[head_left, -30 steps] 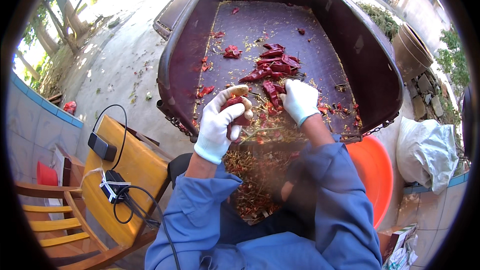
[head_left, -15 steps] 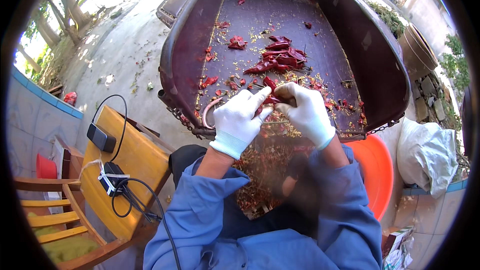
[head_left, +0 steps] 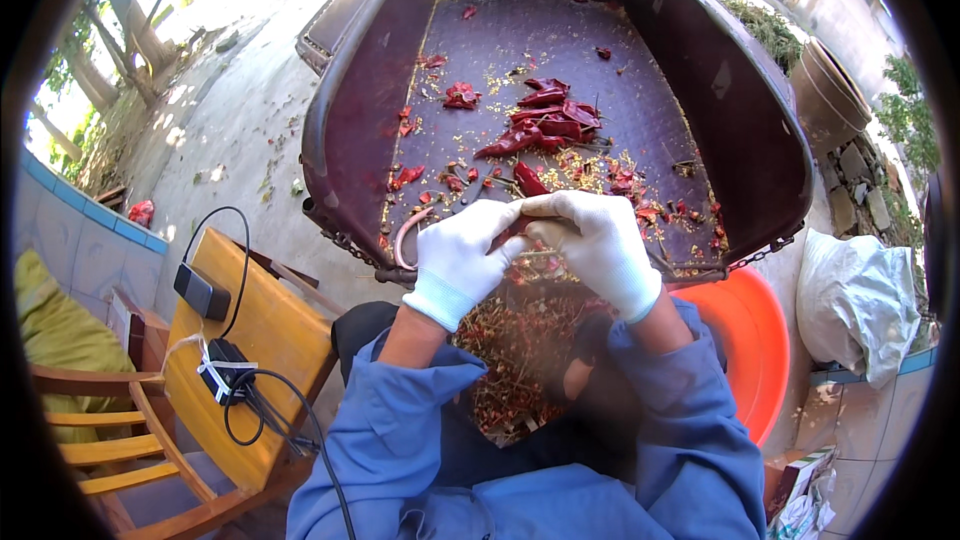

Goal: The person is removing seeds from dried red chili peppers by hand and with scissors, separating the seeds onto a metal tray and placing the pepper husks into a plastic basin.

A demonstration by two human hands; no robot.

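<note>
Head view: gloved left hand (head_left: 460, 252) pinches a partly hidden dried red chili (head_left: 516, 228); gloved right hand (head_left: 600, 245) curls inward beside it, grip indeterminable. The chili is between both hands above the cart bed's (head_left: 600, 35) near edge, below the chili pile (head_left: 550, 123) in view

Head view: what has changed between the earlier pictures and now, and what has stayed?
The left hand has turned over and moved right; the right hand has drawn back from the front of the pepper pile to meet it. What they hold is mostly hidden. Most of the pile, the yellow chair and orange tub stay put.
</note>
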